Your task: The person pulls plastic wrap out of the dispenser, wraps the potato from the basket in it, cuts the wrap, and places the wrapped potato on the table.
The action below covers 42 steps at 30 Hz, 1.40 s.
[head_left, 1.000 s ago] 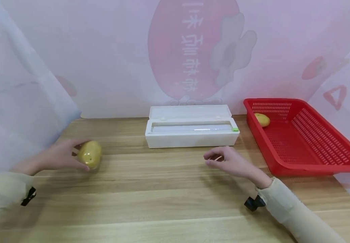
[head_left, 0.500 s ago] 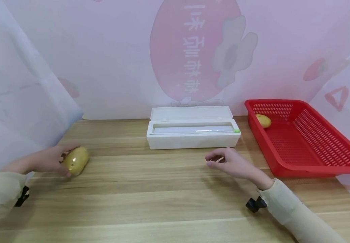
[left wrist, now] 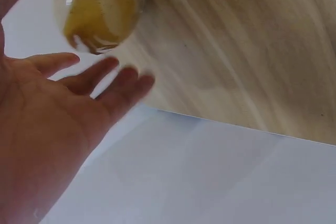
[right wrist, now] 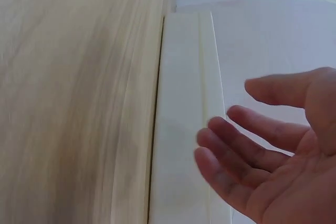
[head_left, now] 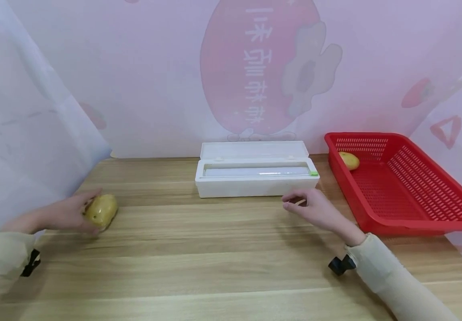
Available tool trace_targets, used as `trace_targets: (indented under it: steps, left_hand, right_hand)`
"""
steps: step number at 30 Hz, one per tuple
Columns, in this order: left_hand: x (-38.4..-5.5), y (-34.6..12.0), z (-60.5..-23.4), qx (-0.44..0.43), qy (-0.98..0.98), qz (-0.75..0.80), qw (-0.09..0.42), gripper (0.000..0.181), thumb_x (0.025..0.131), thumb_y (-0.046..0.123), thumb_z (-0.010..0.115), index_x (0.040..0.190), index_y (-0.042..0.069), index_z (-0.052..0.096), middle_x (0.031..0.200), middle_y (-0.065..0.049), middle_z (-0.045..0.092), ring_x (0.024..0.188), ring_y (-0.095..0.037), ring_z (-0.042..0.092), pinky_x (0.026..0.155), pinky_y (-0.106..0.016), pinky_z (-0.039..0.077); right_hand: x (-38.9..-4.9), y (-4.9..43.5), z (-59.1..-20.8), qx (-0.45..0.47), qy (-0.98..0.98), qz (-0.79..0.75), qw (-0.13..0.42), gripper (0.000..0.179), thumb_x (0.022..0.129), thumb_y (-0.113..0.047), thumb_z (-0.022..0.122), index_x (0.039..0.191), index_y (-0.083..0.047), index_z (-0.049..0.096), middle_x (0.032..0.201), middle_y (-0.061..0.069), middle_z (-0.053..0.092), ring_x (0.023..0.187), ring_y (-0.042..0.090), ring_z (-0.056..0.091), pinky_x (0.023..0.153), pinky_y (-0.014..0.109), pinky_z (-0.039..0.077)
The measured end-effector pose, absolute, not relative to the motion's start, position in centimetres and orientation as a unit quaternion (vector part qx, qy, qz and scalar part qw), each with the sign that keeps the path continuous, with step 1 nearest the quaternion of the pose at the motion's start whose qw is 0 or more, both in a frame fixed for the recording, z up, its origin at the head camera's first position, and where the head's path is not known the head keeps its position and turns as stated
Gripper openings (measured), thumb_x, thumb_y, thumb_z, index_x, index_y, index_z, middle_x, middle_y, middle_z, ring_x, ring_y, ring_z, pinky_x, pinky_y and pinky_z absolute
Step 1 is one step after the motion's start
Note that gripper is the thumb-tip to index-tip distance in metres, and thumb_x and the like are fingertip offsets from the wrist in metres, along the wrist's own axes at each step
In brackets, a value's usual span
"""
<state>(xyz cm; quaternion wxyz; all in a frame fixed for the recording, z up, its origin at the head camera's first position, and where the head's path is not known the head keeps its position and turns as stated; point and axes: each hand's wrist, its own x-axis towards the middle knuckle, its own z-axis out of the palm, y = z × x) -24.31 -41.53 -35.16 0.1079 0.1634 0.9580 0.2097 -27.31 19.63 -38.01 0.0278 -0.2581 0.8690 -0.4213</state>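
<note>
A yellow potato (head_left: 103, 210) with a shiny clear wrapping rests on the left side of the wooden table. Beside it my left hand (head_left: 64, 214) has its fingers spread. In the left wrist view, a gap shows between these fingertips and the wrapped potato (left wrist: 100, 11). My right hand (head_left: 315, 209) hovers in front of the right end of a white cling film dispenser (head_left: 255, 188), fingers loosely bent and holding nothing. The right wrist view has that hand (right wrist: 283, 156) overlapping the white dispenser (right wrist: 181, 103).
At the right stands a red plastic basket (head_left: 353, 196) with another yellow potato (head_left: 350, 161) in its back left corner. The dispenser's lid (head_left: 255, 150) is raised, with a green slider (head_left: 314, 173) at its right end. A pale printed sheet (head_left: 154, 80) surrounds the table.
My left hand has carried the wrapped potato left and down onto the table, and its fingers have loosened from it. My right hand has shifted slightly right.
</note>
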Motion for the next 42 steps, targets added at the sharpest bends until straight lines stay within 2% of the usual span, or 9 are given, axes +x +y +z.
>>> trace_targets:
  steps: [4, 7, 11, 14, 18, 24, 27, 32, 42]
  left_hand:
    - [-24.4, -38.7, -33.8, 0.166, 0.973, 0.159, 0.013, 0.1, 0.078, 0.036, 0.083, 0.142, -0.019, 0.028, 0.14, -0.043, 0.031, 0.125, -0.061, 0.03, 0.095, -0.069, 0.029]
    - [-24.6, -34.4, -32.0, 0.192, 0.969, 0.148, -0.053, 0.082, 0.082, 0.04, 0.079, 0.138, -0.01, 0.046, 0.138, -0.035, 0.043, 0.126, -0.054, 0.036, 0.097, -0.066, 0.029]
    - [-25.5, -27.7, -30.4, 0.251, 0.946, 0.188, -0.08, 0.061, 0.088, 0.04, 0.075, 0.132, 0.002, 0.058, 0.133, -0.017, 0.055, 0.124, -0.038, 0.047, 0.099, -0.057, 0.036]
    - [-27.0, -23.9, -30.6, 0.275, 0.93, 0.226, -0.089, 0.056, 0.088, 0.04, 0.074, 0.13, 0.005, 0.061, 0.128, -0.011, 0.061, 0.115, -0.03, 0.055, 0.095, -0.051, 0.043]
    - [-29.1, -20.6, -32.2, 0.26, 0.913, 0.309, -0.063, 0.05, 0.089, 0.034, 0.075, 0.129, 0.007, 0.062, 0.126, -0.008, 0.062, 0.11, -0.028, 0.057, 0.092, -0.046, 0.045]
    - [-31.8, -18.4, -34.8, 0.218, 0.904, 0.366, -0.035, 0.044, 0.09, 0.033, 0.073, 0.127, 0.01, 0.065, 0.125, -0.007, 0.064, 0.11, -0.028, 0.054, 0.087, -0.045, 0.046]
    - [-32.6, -17.9, -35.4, 0.206, 0.907, 0.367, -0.028, 0.044, 0.09, 0.031, 0.073, 0.126, 0.007, 0.066, 0.124, -0.007, 0.064, 0.11, -0.029, 0.052, 0.09, -0.045, 0.045]
    - [-33.5, -17.7, -36.0, 0.175, 0.904, 0.39, -0.01, 0.041, 0.088, 0.032, 0.076, 0.121, 0.01, 0.069, 0.124, -0.003, 0.063, 0.112, -0.028, 0.051, 0.096, -0.047, 0.041]
    - [-34.7, -18.2, -37.0, 0.203, 0.901, 0.382, -0.006, 0.026, 0.092, 0.03, 0.071, 0.11, 0.012, 0.076, 0.106, 0.001, 0.069, 0.098, -0.022, 0.055, 0.086, -0.041, 0.044]
  right_hand:
    - [-27.8, 20.4, -38.0, -0.23, 0.875, -0.425, -0.038, 0.021, 0.092, -0.015, 0.071, 0.11, -0.005, 0.071, 0.101, 0.004, 0.069, 0.089, 0.021, 0.063, 0.077, 0.037, 0.055]
    - [-28.6, 20.9, -37.9, -0.212, 0.881, -0.405, -0.123, 0.023, 0.09, -0.013, 0.073, 0.111, -0.003, 0.07, 0.105, 0.009, 0.067, 0.088, 0.024, 0.062, 0.074, 0.04, 0.056]
    - [-30.2, 21.5, -37.6, -0.181, 0.878, -0.401, -0.189, 0.033, 0.087, -0.017, 0.076, 0.116, -0.004, 0.067, 0.116, 0.012, 0.063, 0.095, 0.03, 0.057, 0.077, 0.047, 0.054]
    - [-31.5, 21.7, -37.4, -0.158, 0.877, -0.421, -0.168, 0.042, 0.085, -0.023, 0.078, 0.122, -0.007, 0.065, 0.125, 0.012, 0.059, 0.104, 0.033, 0.053, 0.083, 0.049, 0.052]
    - [-32.8, 22.1, -37.6, -0.136, 0.882, -0.438, -0.108, 0.051, 0.084, -0.029, 0.079, 0.127, -0.01, 0.062, 0.132, 0.011, 0.056, 0.114, 0.032, 0.049, 0.089, 0.051, 0.05]
    - [-33.7, 22.7, -37.7, -0.122, 0.89, -0.436, -0.043, 0.049, 0.082, -0.028, 0.081, 0.126, -0.013, 0.063, 0.126, 0.006, 0.06, 0.111, 0.028, 0.051, 0.084, 0.045, 0.053]
    - [-33.9, 23.0, -37.8, -0.117, 0.899, -0.421, -0.039, 0.048, 0.082, -0.029, 0.081, 0.124, -0.011, 0.065, 0.127, 0.01, 0.059, 0.111, 0.03, 0.05, 0.084, 0.046, 0.053]
    - [-34.2, 23.5, -38.0, -0.101, 0.907, -0.406, -0.053, 0.048, 0.081, -0.033, 0.081, 0.121, -0.008, 0.068, 0.13, 0.014, 0.055, 0.112, 0.032, 0.049, 0.08, 0.046, 0.053]
    - [-34.5, 23.5, -38.2, -0.113, 0.898, -0.424, -0.041, 0.036, 0.089, -0.026, 0.073, 0.12, -0.008, 0.07, 0.127, 0.014, 0.056, 0.112, 0.031, 0.049, 0.08, 0.043, 0.054]
